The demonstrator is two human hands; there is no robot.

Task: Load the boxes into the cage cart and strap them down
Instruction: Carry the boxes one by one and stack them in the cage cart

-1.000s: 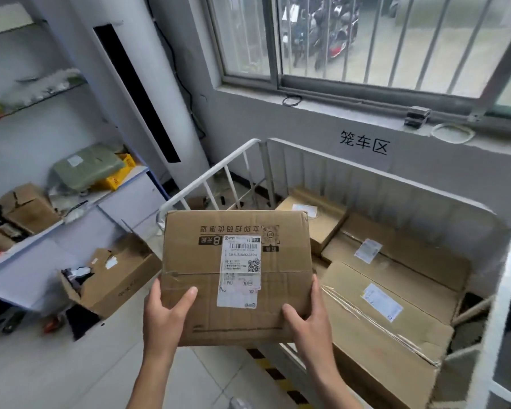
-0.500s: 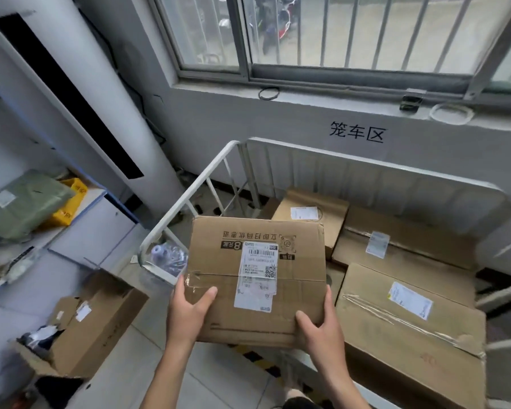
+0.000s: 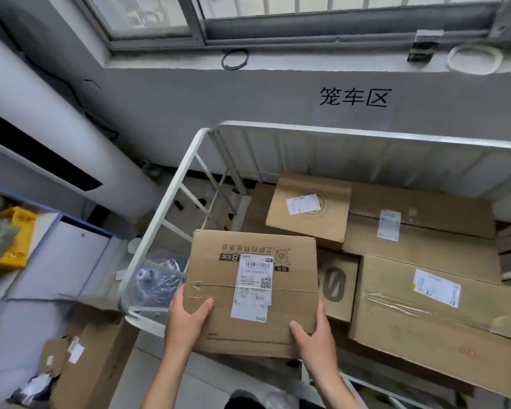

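Two bare hands are holding one taped cardboard box (image 3: 216, 267) in the head view, one at each near corner. The left hand (image 3: 189, 317) is gripping the near-left corner, its thumb lying across the top face and its fingers curling out of sight under the side. The right hand (image 3: 313, 338) is clasping the near-right corner the same way, thumb on top. A white shipping label (image 3: 252, 287) is sitting across the box's taped seam, and dark printed lettering is running along the far edge.

The box is hanging level at the near-left part of the white cage cart (image 3: 165, 208), just inside its left rail; whether it is touching anything beneath cannot be told. Four other boxes are lying inside the cart. A small box with a round print (image 3: 292, 231) is resting at the back, just beyond the held one. A long flat box (image 3: 440, 231) is lying beside it along the back right. A large taped box (image 3: 396, 284) is filling the near right. A low box printed with a zero (image 3: 337, 284) is sitting between that one and the held box.

Black characters on the wall (image 3: 353, 96) are showing above the cart. An open carton (image 3: 95, 364) is standing on the floor at the lower left, outside the rail.
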